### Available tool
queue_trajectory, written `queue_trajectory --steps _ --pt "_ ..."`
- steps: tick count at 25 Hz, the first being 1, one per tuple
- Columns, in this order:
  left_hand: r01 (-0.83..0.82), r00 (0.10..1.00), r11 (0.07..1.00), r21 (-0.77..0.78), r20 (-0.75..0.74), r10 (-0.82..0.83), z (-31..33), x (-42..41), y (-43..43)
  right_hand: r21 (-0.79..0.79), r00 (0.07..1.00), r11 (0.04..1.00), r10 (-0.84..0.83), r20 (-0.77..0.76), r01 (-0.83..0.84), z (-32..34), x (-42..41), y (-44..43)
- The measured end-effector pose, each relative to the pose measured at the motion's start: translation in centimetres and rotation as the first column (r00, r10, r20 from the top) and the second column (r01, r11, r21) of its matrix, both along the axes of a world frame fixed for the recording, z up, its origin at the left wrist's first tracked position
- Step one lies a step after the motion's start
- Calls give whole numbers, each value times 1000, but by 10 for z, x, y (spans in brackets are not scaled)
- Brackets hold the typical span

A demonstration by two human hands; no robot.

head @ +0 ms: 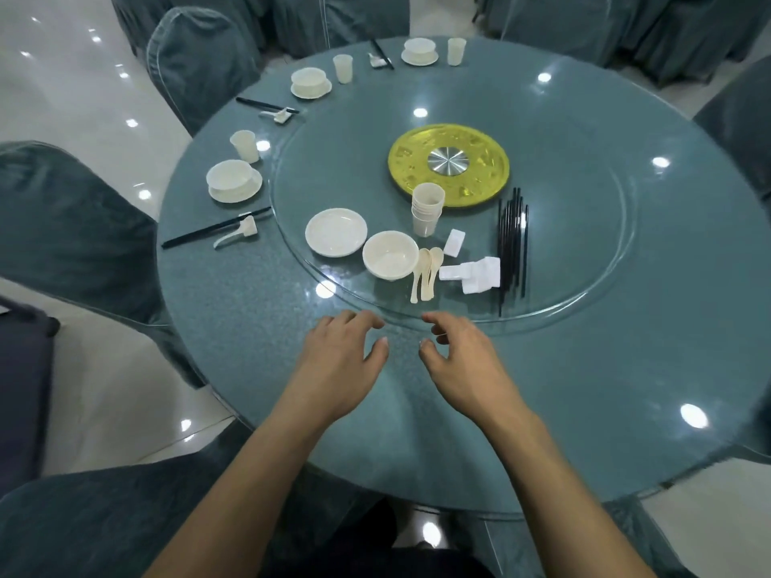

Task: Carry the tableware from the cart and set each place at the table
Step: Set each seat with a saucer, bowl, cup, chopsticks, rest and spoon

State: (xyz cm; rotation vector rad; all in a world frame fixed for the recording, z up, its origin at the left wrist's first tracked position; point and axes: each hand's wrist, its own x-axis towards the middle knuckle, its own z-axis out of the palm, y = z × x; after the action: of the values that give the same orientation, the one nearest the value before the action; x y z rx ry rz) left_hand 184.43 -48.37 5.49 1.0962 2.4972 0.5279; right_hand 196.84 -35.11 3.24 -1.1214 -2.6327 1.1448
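Left grip (340,354) and right grip (461,356) hover loose and empty near bowl (390,254), spoons (425,275) and chopsticks (512,244).

likely banquet hall: lazy-susan table (250,327), covered chairs (200,60)

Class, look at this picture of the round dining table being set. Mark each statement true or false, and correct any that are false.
1. The left hand and the right hand hold nothing. True.
2. The stack of white plastic cups stands on the teal tabletop, off the round glass turntable. False: it stands on the turntable, beside the yellow disc.
3. Three white bowls on saucers sit along the table's far-left edge. True.
4. The bundle of black chopsticks lies left of the loose white bowl. False: it lies to its right, beyond the white spoons.
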Motion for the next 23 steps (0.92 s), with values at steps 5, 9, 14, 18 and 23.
queue_trajectory --steps 5,9,14,18,23 --pt "-28 999 1000 15 27 27 -13 -40 5 -12 999 1000 16 36 -16 -8 -40 8" --pt "-47 997 999 -17 58 48 -30 -62 14 -21 997 1000 5 77 -3 -19 -61 17" --pt "-76 992 996 -45 102 80 -50 -80 25 -33 991 999 -1 130 6 -32 -74 32" --pt "-82 991 994 -66 104 89 -63 -90 36 -35 990 999 2 141 2 -41 -86 47" --pt "-97 992 993 -61 76 102 -76 -100 53 -22 989 1000 -2 145 6 -50 -109 71"
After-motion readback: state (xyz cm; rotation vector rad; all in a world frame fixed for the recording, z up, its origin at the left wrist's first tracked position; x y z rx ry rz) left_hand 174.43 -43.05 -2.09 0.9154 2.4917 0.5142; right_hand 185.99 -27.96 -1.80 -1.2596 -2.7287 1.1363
